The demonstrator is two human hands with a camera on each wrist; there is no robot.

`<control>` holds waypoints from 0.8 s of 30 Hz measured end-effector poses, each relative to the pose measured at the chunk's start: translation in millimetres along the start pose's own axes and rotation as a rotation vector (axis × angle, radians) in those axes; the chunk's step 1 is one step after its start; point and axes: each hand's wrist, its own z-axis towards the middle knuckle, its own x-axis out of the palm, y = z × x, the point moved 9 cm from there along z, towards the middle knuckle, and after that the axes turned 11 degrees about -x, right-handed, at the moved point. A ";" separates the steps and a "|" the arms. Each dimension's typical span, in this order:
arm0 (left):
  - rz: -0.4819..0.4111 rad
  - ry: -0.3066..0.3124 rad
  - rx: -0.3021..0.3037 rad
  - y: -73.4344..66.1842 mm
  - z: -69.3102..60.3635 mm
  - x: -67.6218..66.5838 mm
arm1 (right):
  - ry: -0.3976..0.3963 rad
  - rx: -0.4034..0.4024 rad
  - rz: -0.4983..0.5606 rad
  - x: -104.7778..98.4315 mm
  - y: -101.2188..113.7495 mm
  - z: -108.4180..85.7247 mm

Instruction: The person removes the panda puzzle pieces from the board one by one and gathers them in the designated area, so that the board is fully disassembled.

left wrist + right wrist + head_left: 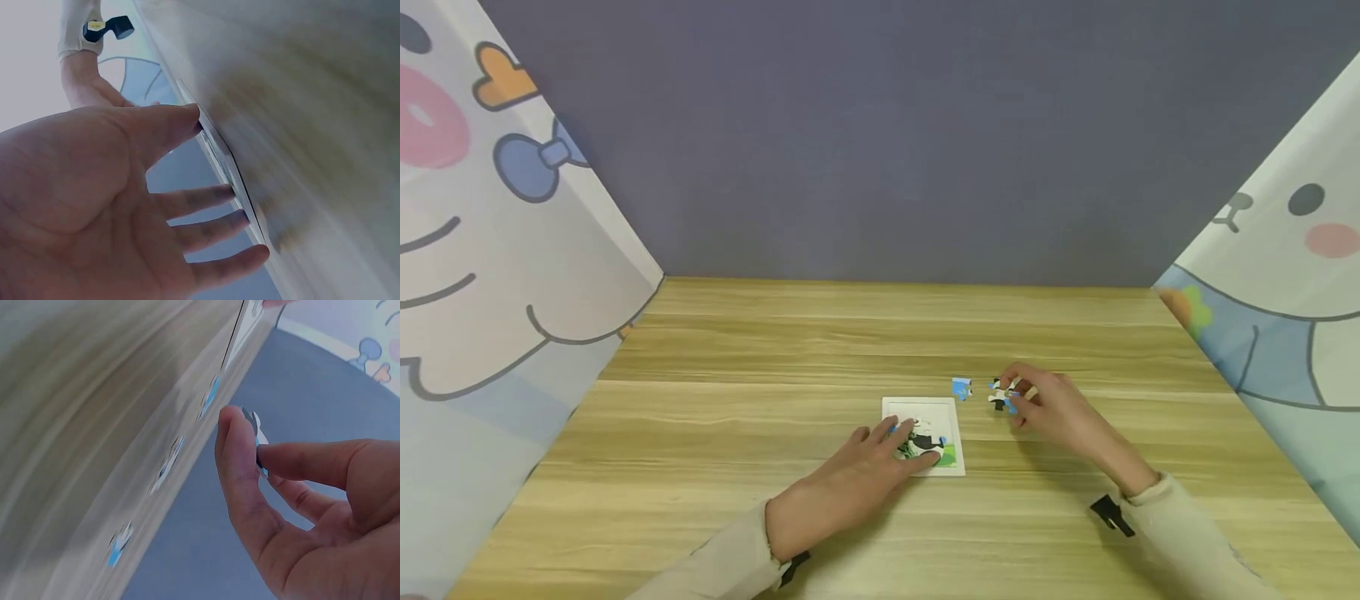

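A white puzzle tray (917, 401) lies on the table with part of a panda picture (927, 444) fitted in it. My left hand (868, 475) rests on the tray, fingers spread and nearly straight; its fingertips (244, 219) touch the tray at its edge. To the right, my right hand (1051, 410) pinches a jigsaw piece (260, 434) between thumb and forefinger, above the table. In the head view that piece overlaps others, so its outline is hard to tell. A blue jigsaw piece (961, 388) lies between the tray and my right hand.
In the right wrist view, more jigsaw pieces lie on the wood-grain table (760, 350), one white and blue (122, 542), another farther along (169, 464). A dark grey panel (880, 150) rises behind. Cartoon-printed sheets (535, 275) flank both sides.
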 end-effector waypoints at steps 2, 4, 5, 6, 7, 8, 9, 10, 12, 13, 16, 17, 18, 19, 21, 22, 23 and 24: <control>-0.009 -0.008 0.004 2.1 -0.8 -2.4 | -0.004 -0.002 -0.007 -6.5 -3.2 -2.8; -0.021 -0.009 0.007 4.6 -1.7 -4.4 | -0.002 0.008 -0.010 -12.3 -7.3 -5.7; -0.023 -0.012 0.011 5.7 -2.0 -5.8 | 0.001 0.014 -0.012 -15.1 -9.6 -7.4; -0.028 -0.015 0.015 6.9 -2.2 -6.9 | 0.006 0.022 -0.010 -17.7 -12.0 -9.2; -0.028 -0.021 0.020 7.9 -2.5 -8.4 | 0.011 0.031 -0.008 -20.0 -14.7 -11.1; -0.032 -0.027 0.026 8.8 -2.6 -9.6 | 0.013 0.042 -0.004 -22.3 -17.6 -13.0; -0.035 -0.034 0.031 9.5 -2.8 -11.0 | 0.017 0.053 0.009 -23.9 -20.9 -15.0; -0.034 -0.041 0.038 9.8 -2.8 -11.9 | 0.024 0.066 0.022 -24.9 -24.3 -17.1; -0.038 -0.045 0.050 9.9 -2.7 -12.8 | 0.037 0.093 0.058 -25.3 -31.5 -21.4; -0.036 -0.046 0.055 9.7 -2.9 -13.0 | 0.045 0.105 0.077 -24.9 -34.6 -23.1; -0.043 -0.042 0.062 9.6 -3.5 -11.6 | 0.074 0.121 0.102 -23.6 -42.6 -26.1; -0.043 -0.042 0.061 9.8 -3.5 -11.3 | 0.080 0.124 0.098 -23.9 -45.0 -26.5; -0.045 -0.043 0.059 10.4 -3.4 -10.9 | 0.090 0.117 0.087 -24.2 -46.7 -26.3; -0.046 -0.045 0.057 10.8 -3.5 -10.8 | 0.098 0.112 0.072 -24.5 -48.5 -25.9; -0.050 -0.050 0.054 11.5 -3.4 -10.6 | 0.117 0.106 0.039 -25.1 -51.9 -25.2; -0.053 -0.053 0.054 11.7 -3.2 -10.5 | 0.128 0.100 0.009 -25.4 -53.4 -24.8; -0.054 -0.056 0.056 11.7 -3.0 -10.8 | 0.135 0.101 -0.016 -25.5 -55.2 -24.5; -0.059 -0.059 0.058 11.6 -2.9 -10.9 | 0.143 0.094 -0.046 -25.8 -56.2 -24.2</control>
